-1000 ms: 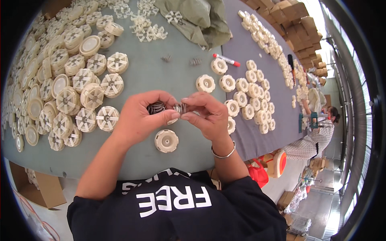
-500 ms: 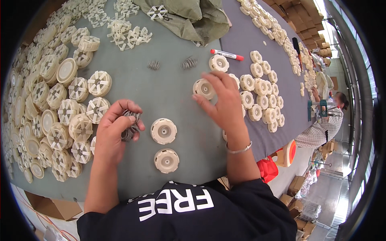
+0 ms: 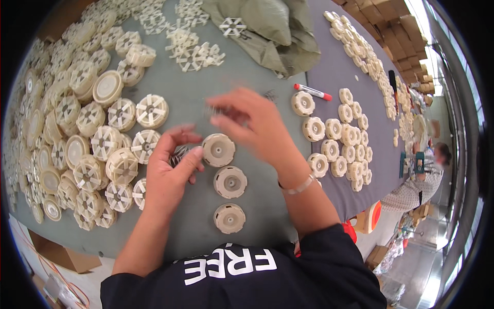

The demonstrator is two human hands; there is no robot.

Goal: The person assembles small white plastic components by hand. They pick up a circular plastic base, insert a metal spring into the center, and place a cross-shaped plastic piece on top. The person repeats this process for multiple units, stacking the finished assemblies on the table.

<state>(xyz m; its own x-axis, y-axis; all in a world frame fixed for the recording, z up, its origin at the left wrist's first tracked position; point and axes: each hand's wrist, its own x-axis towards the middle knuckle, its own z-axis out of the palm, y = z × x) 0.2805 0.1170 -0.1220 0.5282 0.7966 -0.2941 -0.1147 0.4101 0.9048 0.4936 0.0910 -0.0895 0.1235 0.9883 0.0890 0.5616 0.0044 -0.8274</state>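
Note:
Several grey coil springs [image 3: 179, 155] are bunched in my left hand [image 3: 174, 162], its fingers curled round them and its thumb beside the topmost cream round plastic part [image 3: 218, 150]. Below that part, a second round part [image 3: 230, 182] and a third round part [image 3: 229, 218] make a column towards me. My right hand [image 3: 249, 121] is above the column, smeared by motion. By its fingertips is a blurred grey spring [image 3: 213, 110]; whether the fingers grip it I cannot tell. Another spring [image 3: 270, 95] shows partly behind this hand.
A large heap of cream round parts [image 3: 105, 141] fills the left. Small spoked pieces [image 3: 193, 51] and a green cloth bag [image 3: 267, 31] are at the back. A red-and-white marker [image 3: 313, 92] rests near more round parts [image 3: 348, 135] on the right. A co-worker [image 3: 417, 188] sits far right.
My right hand has brought a round part left to the top of the column, let it go, and moved up to a spring. My left hand still holds springs. The view has shifted.

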